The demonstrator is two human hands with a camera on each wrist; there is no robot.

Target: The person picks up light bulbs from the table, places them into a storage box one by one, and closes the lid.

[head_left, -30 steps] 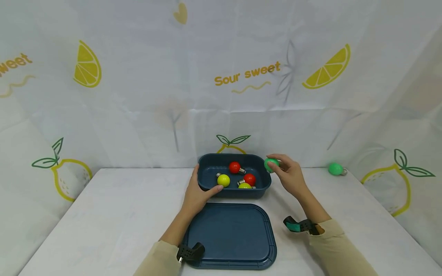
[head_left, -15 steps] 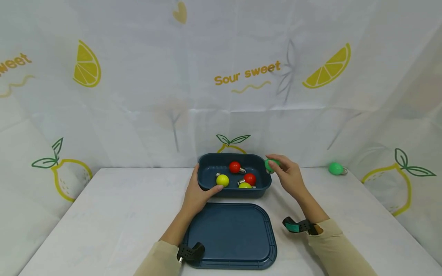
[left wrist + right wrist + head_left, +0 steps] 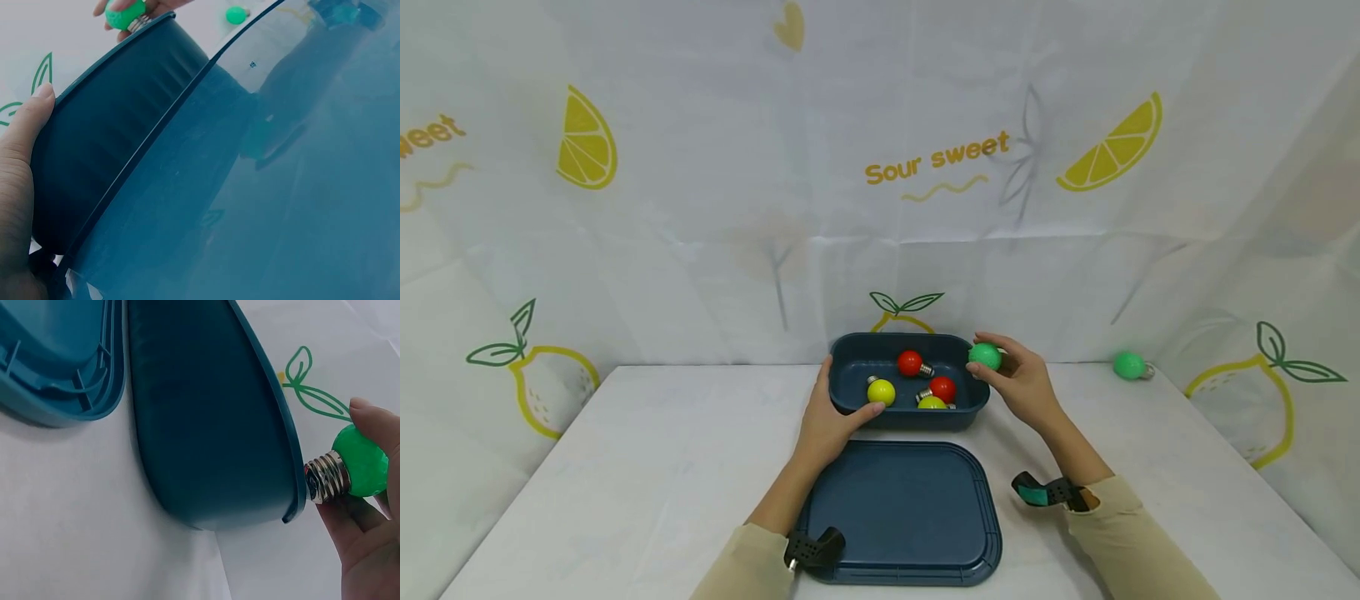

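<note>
With left grip (image 3: 826,421), holds the dark tub (image 3: 910,421) by its left end on the bench (image 3: 662,467). With right grip (image 3: 1024,385), pinches a green bulb (image 3: 985,357) by its globe (image 3: 362,464) at the tub's right rim. Judged light, stiff, possibly slippery, fragile; best held gently round the globe, keeping off the metal base (image 3: 330,477).

white sheet backdrop (image 3: 700,225), lightly creased, behind and at both sides | prints: yellow lemon wedges (image 3: 587,143), orange "Sour sweet" lettering (image 3: 937,158), gold heart (image 3: 790,28), outlined lemons (image 3: 553,387) with green leaves (image 3: 493,355) | white bench (image 3: 655,467), far edge near backdrop | light soft, shadows faint
</note>
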